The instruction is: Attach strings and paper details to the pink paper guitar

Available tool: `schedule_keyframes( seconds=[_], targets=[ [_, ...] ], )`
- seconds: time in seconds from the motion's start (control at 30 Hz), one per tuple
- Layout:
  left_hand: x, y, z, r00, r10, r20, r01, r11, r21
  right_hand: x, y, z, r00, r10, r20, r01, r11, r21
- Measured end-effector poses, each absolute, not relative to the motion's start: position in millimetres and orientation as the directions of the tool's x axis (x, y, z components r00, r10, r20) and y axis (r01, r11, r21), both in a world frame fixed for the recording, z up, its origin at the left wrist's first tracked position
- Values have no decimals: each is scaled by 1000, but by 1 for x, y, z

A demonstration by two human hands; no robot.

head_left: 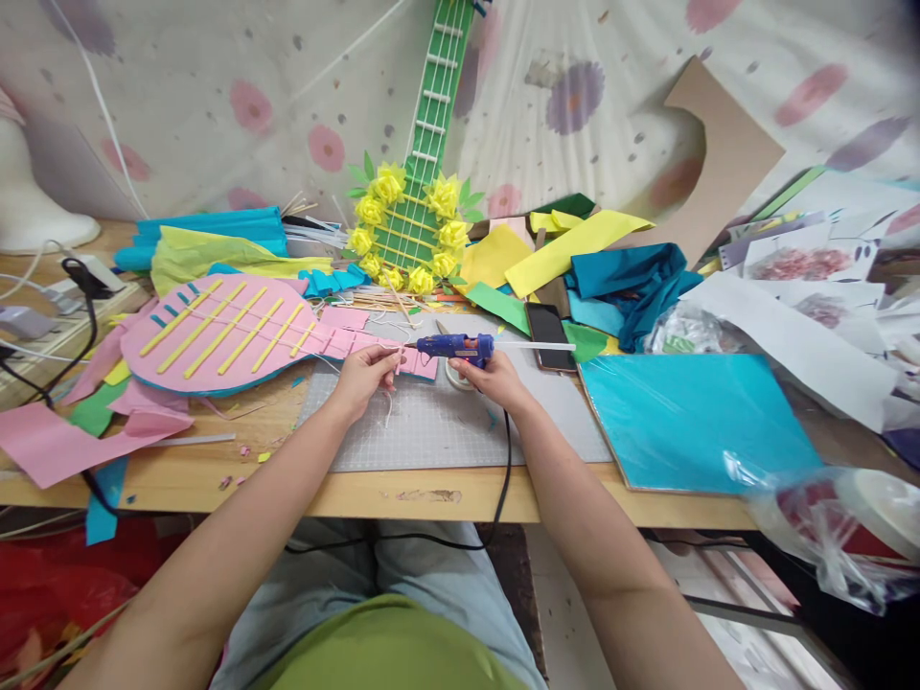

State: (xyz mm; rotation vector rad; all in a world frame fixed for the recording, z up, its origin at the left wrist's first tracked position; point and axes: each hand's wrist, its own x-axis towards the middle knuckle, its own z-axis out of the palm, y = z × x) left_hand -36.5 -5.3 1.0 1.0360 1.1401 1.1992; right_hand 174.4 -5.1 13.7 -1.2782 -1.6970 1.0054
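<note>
A pink paper guitar (222,333) with yellow strips lies flat on the wooden table (287,484), its neck reaching right over a grey cutting mat (446,431). My left hand (365,374) pinches the pink neck near its end, fingers closed. My right hand (493,376) grips a blue hot glue gun (456,347), held sideways with its nozzle pointing left at the pink neck just by my left fingers. A clear glue stick (536,345) juts from the gun's back. Its black cord (503,479) drops over the table edge.
A green paper guitar (421,182) with yellow flowers leans on the floral backdrop. A phone (550,335) lies right of the gun, a blue board (690,422) further right. Coloured paper scraps, plastic bags (826,527) and a power strip (79,287) crowd both sides.
</note>
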Motion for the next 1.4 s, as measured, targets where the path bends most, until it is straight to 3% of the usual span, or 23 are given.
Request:
schedule_keyframes(
  seconds=[1.13, 1.27, 1.4],
  targets=[
    [-36, -5, 1, 19, 996, -83, -163, 85, 983, 172, -6, 15, -231, 961, 154, 336, 228, -914],
    [-36, -6, 3, 34, 995, -91, -158, 95, 983, 175, -4, 13, -184, 966, 179, 356, 235, -905],
    [-37, -7, 4, 68, 993, -94, -178, 105, 978, 187, 4, 9, -21, 981, 192, 367, 186, -911]
  ],
)
